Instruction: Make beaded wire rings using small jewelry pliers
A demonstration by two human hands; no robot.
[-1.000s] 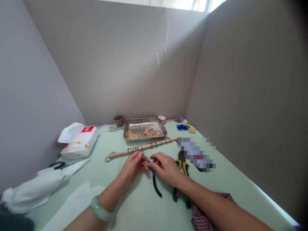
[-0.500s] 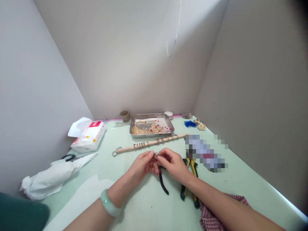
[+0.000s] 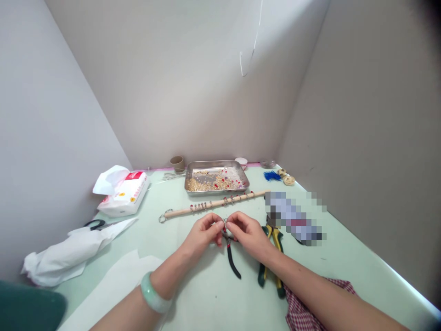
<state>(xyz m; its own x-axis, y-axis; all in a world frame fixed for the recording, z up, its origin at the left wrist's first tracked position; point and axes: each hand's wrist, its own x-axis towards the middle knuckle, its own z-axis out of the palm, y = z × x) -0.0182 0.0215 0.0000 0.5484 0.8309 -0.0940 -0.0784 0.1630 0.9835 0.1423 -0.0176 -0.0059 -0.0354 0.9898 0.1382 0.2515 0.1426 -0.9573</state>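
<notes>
Fingertips of my left hand [image 3: 203, 233] and my right hand [image 3: 248, 234] meet in a pinch around a small silvery ring with a red bead [image 3: 225, 223]; its finer parts are too small to make out. Just beneath my hands lies a pair of black-handled pliers [image 3: 234, 263], its upper end partly covered by my fingers. Beyond my fingers, a wooden stick [image 3: 179, 212] lies slantwise with several rings and red beads hung along it and larger metal rings at its left end. Yellow-and-green pliers [image 3: 277, 239] lie beside my right forearm.
A metal tray [image 3: 217, 192] of gold and red beads stands at the back, near a small brown cup [image 3: 177, 163]. To the left are a tissue pack [image 3: 120, 202], scissors [image 3: 94, 224] and white paper [image 3: 113, 285]. A blue tassel [image 3: 272, 176] and checkered cloth [image 3: 303, 303] lie right.
My left fingers have curled in closer, with the thumb now pressed near the ring. Both hands stay together in nearly the same place. The view has shifted slightly.
</notes>
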